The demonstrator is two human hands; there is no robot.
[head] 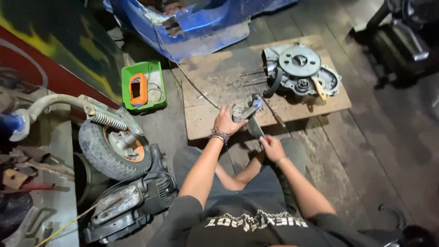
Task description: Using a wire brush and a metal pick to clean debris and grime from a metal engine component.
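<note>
My left hand (pixel 225 121) grips a small grey metal cylinder part (pixel 239 112) at the near edge of a wooden board (pixel 215 82). My right hand (pixel 271 147) holds the lower end of a dark metal tool (pixel 254 120) that reaches up against that part. A grey engine case (pixel 300 71) with a round plate and protruding studs lies on the far right of the board. A beaded bracelet sits on my left wrist.
A green tray (pixel 155 98) holding an orange meter (pixel 138 89) stands left of the board. A small wheel with a spring fork (pixel 112 142) and a dark engine piece (pixel 130 201) lie at left. Blue bodywork (pixel 192 23) is beyond the board.
</note>
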